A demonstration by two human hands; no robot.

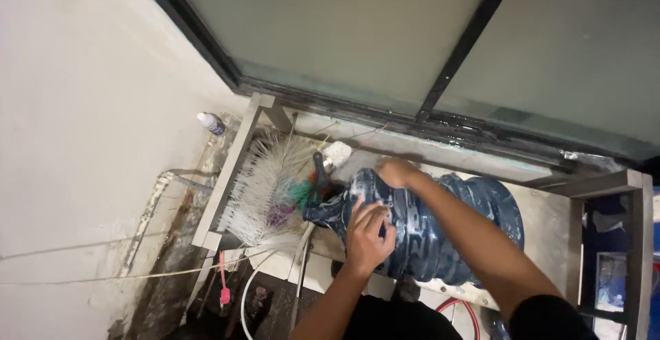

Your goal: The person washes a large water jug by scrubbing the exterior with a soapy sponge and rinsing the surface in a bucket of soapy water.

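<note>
A large dark blue water jug (440, 237) lies on its side on a metal frame stand (230, 168), covered in soapy foam, its neck pointing left. My left hand (369, 233) presses on the jug's shoulder near the neck with fingers bent. My right hand (397, 172) rests on the far upper side of the jug, and whether it holds anything I cannot tell. Just left of the jug's neck sits a big white bristle brush (265, 189) with green and purple bristles at its core.
A small white and blue bottle (211, 123) stands at the wall's foot on the left. A window with a dark frame (454, 58) runs along the back. Pipes and white hoses (251, 292) lie below the stand, with a red hose (460, 307) lower right.
</note>
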